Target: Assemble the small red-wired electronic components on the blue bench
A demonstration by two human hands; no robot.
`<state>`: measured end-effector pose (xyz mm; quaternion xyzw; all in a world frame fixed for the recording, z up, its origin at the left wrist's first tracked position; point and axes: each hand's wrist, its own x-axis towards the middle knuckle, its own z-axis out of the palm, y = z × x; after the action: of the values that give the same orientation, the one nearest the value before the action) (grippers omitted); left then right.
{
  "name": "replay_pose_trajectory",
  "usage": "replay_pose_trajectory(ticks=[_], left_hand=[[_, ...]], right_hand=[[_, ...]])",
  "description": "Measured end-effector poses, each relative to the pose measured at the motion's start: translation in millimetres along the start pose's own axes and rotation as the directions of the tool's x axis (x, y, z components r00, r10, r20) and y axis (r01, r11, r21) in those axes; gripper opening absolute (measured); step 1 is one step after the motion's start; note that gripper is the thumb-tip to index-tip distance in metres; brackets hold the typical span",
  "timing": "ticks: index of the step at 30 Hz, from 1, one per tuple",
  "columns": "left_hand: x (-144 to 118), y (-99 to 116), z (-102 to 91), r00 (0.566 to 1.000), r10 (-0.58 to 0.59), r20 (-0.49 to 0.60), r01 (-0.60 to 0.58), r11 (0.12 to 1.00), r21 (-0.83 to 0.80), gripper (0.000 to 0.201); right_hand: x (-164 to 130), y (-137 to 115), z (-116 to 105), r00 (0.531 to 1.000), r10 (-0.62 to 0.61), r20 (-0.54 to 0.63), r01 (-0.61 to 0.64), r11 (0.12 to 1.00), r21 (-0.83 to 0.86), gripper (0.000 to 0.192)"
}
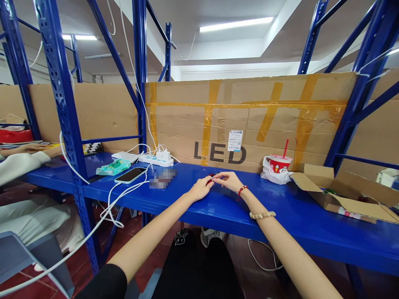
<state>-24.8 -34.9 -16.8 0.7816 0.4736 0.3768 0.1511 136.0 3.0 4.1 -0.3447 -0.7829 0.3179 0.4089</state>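
My left hand (201,189) and my right hand (229,180) meet over the blue shelf surface (218,205), fingertips pinched together on a small red item (211,177) between them. The item is tiny and mostly hidden by my fingers. My right wrist wears a red bracelet and a bead bracelet further up the forearm. Both forearms reach out from the near edge of the shelf.
A phone (130,175) on a white cable, a power strip (156,159) and a green packet (114,167) lie at left. A red cup with straw (279,162) and an open cardboard box (339,193) sit at right. Another person's sleeve (21,162) rests far left. A cardboard wall (249,120) backs the shelf.
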Motion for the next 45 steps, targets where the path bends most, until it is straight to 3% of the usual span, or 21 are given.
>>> replay_pose_trajectory(ticks=[45], left_hand=[[-1.8, 5.6, -2.7, 1.0, -0.011, 0.02, 0.009, 0.995, 0.098, 0.022]], right_hand=[[2.2, 8.9, -1.0, 0.998, 0.001, 0.057, -0.001, 1.0, -0.004, 0.04]])
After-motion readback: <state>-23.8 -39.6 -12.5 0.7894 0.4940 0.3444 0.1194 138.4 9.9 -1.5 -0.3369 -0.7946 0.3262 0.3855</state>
